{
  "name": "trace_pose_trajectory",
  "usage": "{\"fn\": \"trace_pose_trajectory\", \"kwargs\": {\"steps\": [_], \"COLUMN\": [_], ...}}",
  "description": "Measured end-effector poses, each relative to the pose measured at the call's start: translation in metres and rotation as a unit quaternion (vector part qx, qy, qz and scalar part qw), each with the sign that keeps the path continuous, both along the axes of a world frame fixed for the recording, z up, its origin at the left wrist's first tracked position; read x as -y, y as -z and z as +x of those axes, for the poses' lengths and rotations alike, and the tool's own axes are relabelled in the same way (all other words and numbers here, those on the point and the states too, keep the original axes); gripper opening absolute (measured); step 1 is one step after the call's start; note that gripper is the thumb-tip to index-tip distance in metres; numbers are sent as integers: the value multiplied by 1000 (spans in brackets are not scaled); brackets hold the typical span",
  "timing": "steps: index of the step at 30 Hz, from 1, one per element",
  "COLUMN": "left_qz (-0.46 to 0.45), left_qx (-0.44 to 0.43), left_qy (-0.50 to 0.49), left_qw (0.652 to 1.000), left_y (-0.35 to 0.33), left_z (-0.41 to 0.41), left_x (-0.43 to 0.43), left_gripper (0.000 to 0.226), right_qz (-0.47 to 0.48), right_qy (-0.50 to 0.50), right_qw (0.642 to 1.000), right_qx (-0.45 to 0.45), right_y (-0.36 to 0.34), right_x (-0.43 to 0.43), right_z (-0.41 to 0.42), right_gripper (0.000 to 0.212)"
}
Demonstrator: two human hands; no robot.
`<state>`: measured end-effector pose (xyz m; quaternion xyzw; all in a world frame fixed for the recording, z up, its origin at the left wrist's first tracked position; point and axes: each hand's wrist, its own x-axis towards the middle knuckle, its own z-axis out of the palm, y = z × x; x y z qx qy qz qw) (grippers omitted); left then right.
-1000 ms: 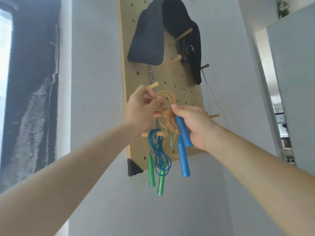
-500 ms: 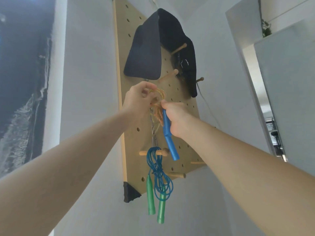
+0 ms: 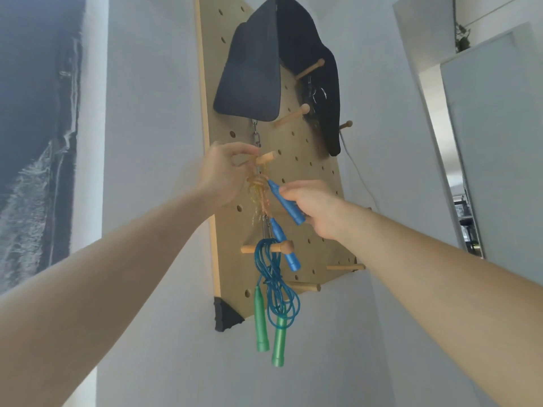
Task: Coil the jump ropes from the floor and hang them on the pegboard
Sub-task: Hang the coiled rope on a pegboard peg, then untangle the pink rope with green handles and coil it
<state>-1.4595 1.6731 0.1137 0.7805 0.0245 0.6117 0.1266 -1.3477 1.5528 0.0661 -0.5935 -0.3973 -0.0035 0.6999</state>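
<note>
A wooden pegboard [image 3: 305, 201] hangs on the white wall. An orange jump rope coil [image 3: 258, 190] with blue handles hangs looped over a wooden peg [image 3: 266, 158]. My left hand [image 3: 223, 174] pinches the top of the orange loop at that peg. My right hand [image 3: 313, 205] holds one blue handle [image 3: 283, 201], tilted up to the left. The other blue handle [image 3: 285, 245] dangles below the coil. A blue jump rope [image 3: 273, 283] with green handles [image 3: 261, 321] hangs coiled from a lower peg [image 3: 266, 248].
A dark cloth [image 3: 252, 69] and a black strap [image 3: 330, 107] hang over the upper pegs. A metal chain [image 3: 256, 136] hangs above the orange coil. Several bare pegs stick out at the right and bottom. A doorway [image 3: 458, 171] opens at the right.
The orange loop has gone onto the upper peg and now hangs from it. My right hand has slid down the blue handle, and the second blue handle now dangles free.
</note>
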Motion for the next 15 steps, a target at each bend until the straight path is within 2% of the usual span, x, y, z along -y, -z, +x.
{"fn": "trace_pose_trajectory", "kwargs": {"steps": [3, 9, 12, 15], "left_qz": [20, 5, -13, -28], "left_qx": [31, -53, -137, -190], "left_qy": [6, 100, 155, 197], "left_qw": [999, 994, 978, 961], "left_y": [14, 66, 103, 148], "left_z": [-12, -30, -19, 3], "left_x": [5, 37, 60, 79], "left_gripper": [20, 17, 11, 9], "right_qz": [-3, -2, -45, -112], "right_qy": [4, 43, 102, 175], "right_qw": [1000, 998, 984, 946], "right_qx": [9, 45, 139, 249], "right_y": [13, 56, 86, 126], "right_x": [24, 77, 98, 116], "right_z": [5, 11, 15, 24], "right_gripper": [13, 10, 8, 7]}}
